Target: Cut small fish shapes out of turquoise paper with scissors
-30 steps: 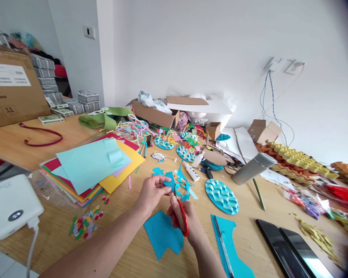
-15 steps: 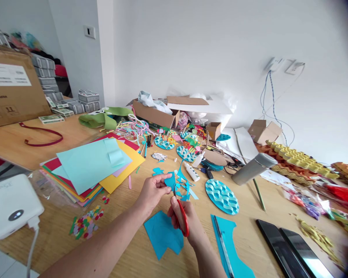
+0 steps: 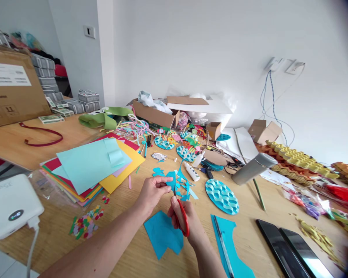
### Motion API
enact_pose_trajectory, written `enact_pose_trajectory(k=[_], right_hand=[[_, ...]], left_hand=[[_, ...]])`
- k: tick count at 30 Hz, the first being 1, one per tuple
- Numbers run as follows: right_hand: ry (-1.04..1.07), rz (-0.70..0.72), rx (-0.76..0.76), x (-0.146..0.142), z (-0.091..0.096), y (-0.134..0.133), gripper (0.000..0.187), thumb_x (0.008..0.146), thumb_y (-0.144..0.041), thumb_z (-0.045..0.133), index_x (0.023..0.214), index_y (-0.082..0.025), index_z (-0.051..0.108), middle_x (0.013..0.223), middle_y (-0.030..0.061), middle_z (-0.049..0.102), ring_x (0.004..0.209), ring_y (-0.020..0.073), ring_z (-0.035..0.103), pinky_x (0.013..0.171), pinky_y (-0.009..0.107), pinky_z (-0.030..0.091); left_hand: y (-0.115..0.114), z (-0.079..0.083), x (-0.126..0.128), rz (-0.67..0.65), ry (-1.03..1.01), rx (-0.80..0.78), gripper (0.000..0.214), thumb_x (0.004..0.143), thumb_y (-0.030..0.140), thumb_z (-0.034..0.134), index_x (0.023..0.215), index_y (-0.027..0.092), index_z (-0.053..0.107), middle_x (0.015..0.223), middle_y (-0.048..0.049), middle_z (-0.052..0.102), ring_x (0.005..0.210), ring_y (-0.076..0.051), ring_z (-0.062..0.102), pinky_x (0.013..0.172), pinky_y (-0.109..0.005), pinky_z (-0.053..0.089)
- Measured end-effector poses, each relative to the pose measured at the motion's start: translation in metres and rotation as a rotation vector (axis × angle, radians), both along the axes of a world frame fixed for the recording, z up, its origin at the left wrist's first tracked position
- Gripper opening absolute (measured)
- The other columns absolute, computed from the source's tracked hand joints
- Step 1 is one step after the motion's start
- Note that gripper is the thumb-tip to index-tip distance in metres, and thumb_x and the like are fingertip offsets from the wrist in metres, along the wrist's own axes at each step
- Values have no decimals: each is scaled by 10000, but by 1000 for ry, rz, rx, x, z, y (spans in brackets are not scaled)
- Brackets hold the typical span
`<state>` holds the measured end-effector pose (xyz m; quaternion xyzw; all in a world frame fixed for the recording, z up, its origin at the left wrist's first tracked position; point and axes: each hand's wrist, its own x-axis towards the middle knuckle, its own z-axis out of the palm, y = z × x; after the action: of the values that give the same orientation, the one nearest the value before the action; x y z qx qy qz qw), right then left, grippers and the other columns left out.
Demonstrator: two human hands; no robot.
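A small piece of blue paper [image 3: 171, 181] is pinched between the thumb and fingers of my left hand [image 3: 155, 190]. My right hand [image 3: 186, 220] grips red-handled scissors [image 3: 185, 222], their blades pointing up at that piece's lower edge. Blue paper scraps [image 3: 185, 189] lie on the table just beyond the blades, and a few more blue cut pieces [image 3: 158, 171] are behind my left fingers. Below my wrists rests a larger blue sheet [image 3: 164, 235] with a notch in its edge. Right of my right hand, a pen [image 3: 224, 245] lies on another blue sheet [image 3: 234, 256] with a curved cutout.
Stacked coloured paper [image 3: 84, 166] lies left, near a white power bank [image 3: 14, 206] and confetti bits [image 3: 87, 224]. Rightward are a blue wavy oval [image 3: 222, 197], a glue bottle [image 3: 192, 172], a grey tumbler [image 3: 253, 168] and two phones [image 3: 290, 251]. Cut-out fish and boxes stand behind.
The blue piece in my left hand has turned slightly against the scissor blades. Both hands stay in nearly the same place.
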<state>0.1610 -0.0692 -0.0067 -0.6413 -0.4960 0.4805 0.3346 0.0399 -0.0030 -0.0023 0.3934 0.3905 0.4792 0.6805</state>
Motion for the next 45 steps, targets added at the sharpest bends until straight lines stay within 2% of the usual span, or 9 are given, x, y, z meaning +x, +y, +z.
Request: enact_pose_trajectory(k=[6,15,20,45], right_hand=[[-6,16,9,0,0,0,718,732,-827,383,589,-145,555,424,2,484,371,79,407,383,199,284],[11,22,3,1,-2,0,704,732,-818,407,586,-145,552,429,5,494,373,76,405,383,197,283],[2,25,2,2,-2,0,703,729,-823,400,570,-154,545,424,2,487,368,79,403,380,201,288],[-37,35,-17,2,2,-2,662,747,-787,437,525,-166,507,402,-10,459,343,73,384,379,206,281]], left_hand=[[-1,2,0,-16,-3,-7,345,565,64,705,900,141,741,650,0,664,642,-106,573,651,-213,459],[-1,2,0,-38,7,11,386,564,57,688,939,138,724,667,-3,668,646,-112,581,627,-209,448],[0,2,-2,-73,26,19,387,567,76,685,947,137,721,585,23,622,589,-104,549,617,-218,431],[5,-5,-6,-111,64,77,403,582,122,689,982,153,726,613,26,605,622,-110,535,654,-232,422]])
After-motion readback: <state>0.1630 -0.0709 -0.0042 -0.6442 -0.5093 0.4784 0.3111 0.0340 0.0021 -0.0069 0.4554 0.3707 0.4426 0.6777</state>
